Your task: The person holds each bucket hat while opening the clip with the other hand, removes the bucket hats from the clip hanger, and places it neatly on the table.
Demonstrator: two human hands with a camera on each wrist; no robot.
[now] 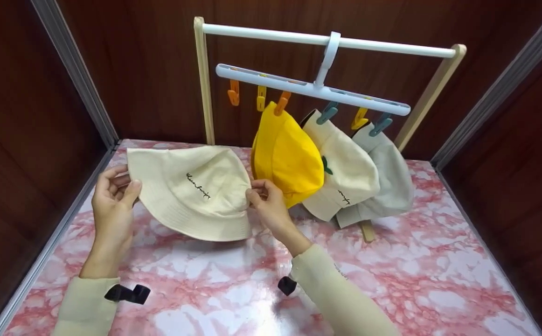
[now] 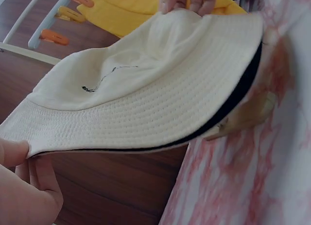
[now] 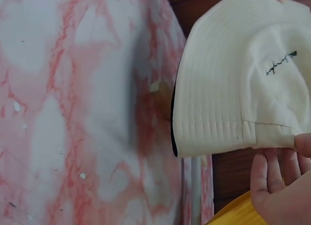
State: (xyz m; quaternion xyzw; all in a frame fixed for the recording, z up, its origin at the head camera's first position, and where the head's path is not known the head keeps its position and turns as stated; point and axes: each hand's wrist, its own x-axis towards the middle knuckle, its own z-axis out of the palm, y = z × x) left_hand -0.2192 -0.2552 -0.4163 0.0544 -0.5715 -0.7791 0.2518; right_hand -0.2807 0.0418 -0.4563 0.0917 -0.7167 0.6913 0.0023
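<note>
Between my two hands a cream bucket hat [image 1: 205,186] with dark script embroidery is held above the table. My left hand [image 1: 114,200] pinches its brim at the left, thumb in front and fingers behind. On the other side my right hand [image 1: 268,205] pinches the hat near the crown's edge. The left wrist view shows a dark lining under the stitched brim [image 2: 146,123]. Just beyond my right hand hangs a yellow bucket hat [image 1: 289,154], clipped by an orange clothespin [image 1: 281,103].
A white hanger bar [image 1: 271,84] hooks over a rack's white rail [image 1: 271,33]. Teal clips hold another cream hat [image 1: 350,163] and a pale grey hat [image 1: 390,172]. An orange clip [image 1: 233,93] and a yellow clip [image 1: 261,98] hang at the left. Brown panels enclose the pink marbled table [image 1: 205,289].
</note>
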